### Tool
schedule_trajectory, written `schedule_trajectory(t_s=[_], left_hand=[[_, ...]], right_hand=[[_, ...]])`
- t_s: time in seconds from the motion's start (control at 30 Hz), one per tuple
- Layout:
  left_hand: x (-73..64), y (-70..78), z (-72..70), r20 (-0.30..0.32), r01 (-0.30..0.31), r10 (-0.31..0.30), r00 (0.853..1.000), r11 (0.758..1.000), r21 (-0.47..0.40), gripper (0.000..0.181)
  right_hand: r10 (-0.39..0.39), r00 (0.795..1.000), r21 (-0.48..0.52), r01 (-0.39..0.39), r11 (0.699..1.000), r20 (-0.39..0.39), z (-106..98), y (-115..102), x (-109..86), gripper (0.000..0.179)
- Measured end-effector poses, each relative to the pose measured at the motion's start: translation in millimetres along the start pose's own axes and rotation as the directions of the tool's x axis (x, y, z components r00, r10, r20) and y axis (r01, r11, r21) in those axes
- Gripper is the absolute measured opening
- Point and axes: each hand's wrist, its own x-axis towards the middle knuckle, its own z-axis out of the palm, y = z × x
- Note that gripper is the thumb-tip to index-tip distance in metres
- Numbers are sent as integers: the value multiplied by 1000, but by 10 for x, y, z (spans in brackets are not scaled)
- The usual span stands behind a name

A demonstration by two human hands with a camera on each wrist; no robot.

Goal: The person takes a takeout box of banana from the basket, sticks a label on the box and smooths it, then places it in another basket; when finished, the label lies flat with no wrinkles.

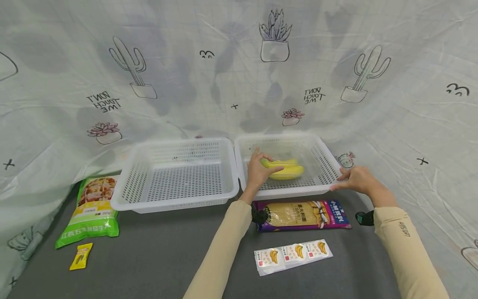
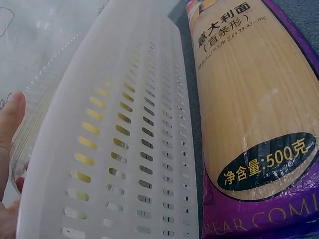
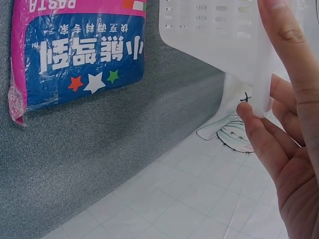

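White plastic forms the right-hand basket (image 1: 295, 192), where yellow bananas (image 1: 288, 172) lie in a clear plastic box (image 2: 37, 102). The person's left hand (image 1: 258, 170) reaches over the basket's near side and grips the box at its left end, thumb and fingers spread about it. The right hand (image 1: 358, 180) pinches the same basket's rim at its near right corner. A second white basket (image 1: 179, 205) stands just to the left.

On the dark grey tabletop (image 1: 168, 257), a purple-edged bag of pasta (image 1: 296, 214) lies just in front of the right-hand basket, with a strip of banana stickers (image 1: 293, 256) nearer the person. Left of the second basket is a green-and-yellow food bag (image 1: 91, 214), with a small yellow packet (image 1: 81, 256) near its lower end. Behind hangs a pale sheet (image 1: 231, 62) printed with cacti.
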Motion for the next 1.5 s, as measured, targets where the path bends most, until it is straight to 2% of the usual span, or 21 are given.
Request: schedule_trajectory(t_s=[0.27,0.47,0.73,1.03,1.13,1.27,1.5], left_hand=[[-23,44,-19,11,-30,30,999,999,39,35],[-54,61,-15,-4,-77,77,997,997,27,34],[-116,52,-64,-27,-197,197,980,980,-1,34],[-193,45,-157,-65,-241,237,969,969,-63,36],[-223,37,-175,-95,-268,260,961,960,-79,36],[-268,30,-205,-126,-328,315,941,939,-104,34],[-332,34,-337,-143,-385,366,920,912,-144,33]], right_hand=[[-20,1000,4,20,1000,1,-25,-10,16,76],[-20,1000,8,20,1000,3,-13,0,-11,74],[-8,1000,3,8,1000,0,-9,20,-17,77],[0,1000,1,0,1000,0,-4,-7,-8,75],[-7,1000,5,7,1000,-5,-4,-18,-13,73],[-4,1000,-3,4,1000,-7,-5,-23,-24,72],[4,1000,9,-4,1000,-10,-17,-15,-32,74]])
